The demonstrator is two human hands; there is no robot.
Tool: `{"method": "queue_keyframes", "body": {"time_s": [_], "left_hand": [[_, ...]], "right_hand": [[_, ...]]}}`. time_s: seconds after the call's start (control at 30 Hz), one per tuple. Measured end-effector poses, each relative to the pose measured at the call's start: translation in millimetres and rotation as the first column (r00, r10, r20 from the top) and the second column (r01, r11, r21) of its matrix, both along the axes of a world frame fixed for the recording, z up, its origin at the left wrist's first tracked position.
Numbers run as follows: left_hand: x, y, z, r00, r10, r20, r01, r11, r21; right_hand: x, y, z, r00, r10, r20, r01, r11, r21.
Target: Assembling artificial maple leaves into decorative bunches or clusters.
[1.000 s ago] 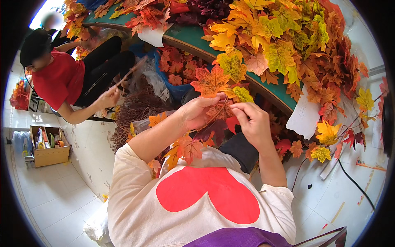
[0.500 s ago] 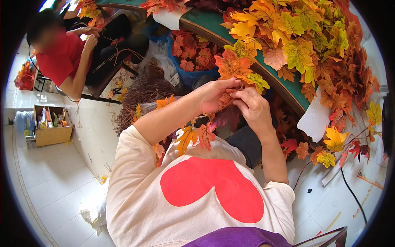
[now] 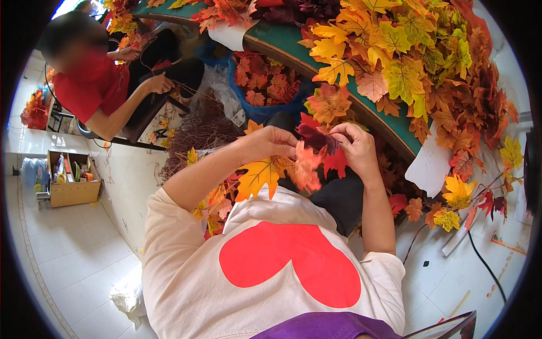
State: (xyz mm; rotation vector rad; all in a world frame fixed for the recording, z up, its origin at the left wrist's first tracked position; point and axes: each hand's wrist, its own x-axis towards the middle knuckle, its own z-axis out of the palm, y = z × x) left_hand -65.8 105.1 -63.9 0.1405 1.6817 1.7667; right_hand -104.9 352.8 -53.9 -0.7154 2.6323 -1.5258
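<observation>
Artificial maple leaves [image 3: 337,163]: we are seeing them hanging between the two hands, above the lap and just on the person's side of the bench's near edge; whether all are sharing one stem, we are not managing to tell.
Parting hands: compared with half a second ago, we are finding a wider gap between the fingertips, and dark red leaves are now showing in it, while the mottled orange leaf [image 3: 328,104] is standing beyond them, blurred.
Dark red leaves: we are judging that the handling is passing to these from the orange leaf.
Left hand [image 3: 270,141]: we are seeing thumb and fingers drawing together into a narrow pinch at the top of a blurred salmon-pink leaf [image 3: 307,169]; its stem is staying hidden, so we are leaving open whether the pinch is holding it.
Right hand [image 3: 358,152]: we are watching thumb and forefinger pinching closely at the base of the dark red leaves, the other fingers curling behind.
Yellow-orange leaf [image 3: 258,178]: it is hanging just below the left hand.
Bench [image 3: 276,38]: we are seeing a yellow-and-orange leaf heap [image 3: 409,68] covering its right end, and a blue-lined tub [image 3: 254,111] of red leaves standing beside its near edge.
</observation>
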Motion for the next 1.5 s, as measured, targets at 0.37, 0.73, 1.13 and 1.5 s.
{"method": "queue_keyframes", "body": {"time_s": [0.37,0.73,1.13,1.5], "left_hand": [[13.3,31.7,4.7,0.797,0.297,0.526,-0.445,0.877,0.18],[10.9,67.5,-10.8,0.703,0.165,0.692,-0.611,0.637,0.47],[2.7,69.4,-28.5,0.664,0.253,0.704,-0.64,0.679,0.36],[11.0,71.4,-7.4,0.637,0.178,0.75,-0.631,0.679,0.375]], "right_hand": [[-3.1,-7.0,-11.0,0.986,0.008,-0.168,0.001,0.998,0.056],[34.7,-11.1,26.3,0.986,0.052,0.157,-0.044,0.998,-0.054],[16.0,-5.0,7.2,0.651,0.383,0.655,0.174,0.765,-0.621],[7.7,20.1,-25.5,0.398,0.654,0.644,0.344,0.544,-0.765]]}}
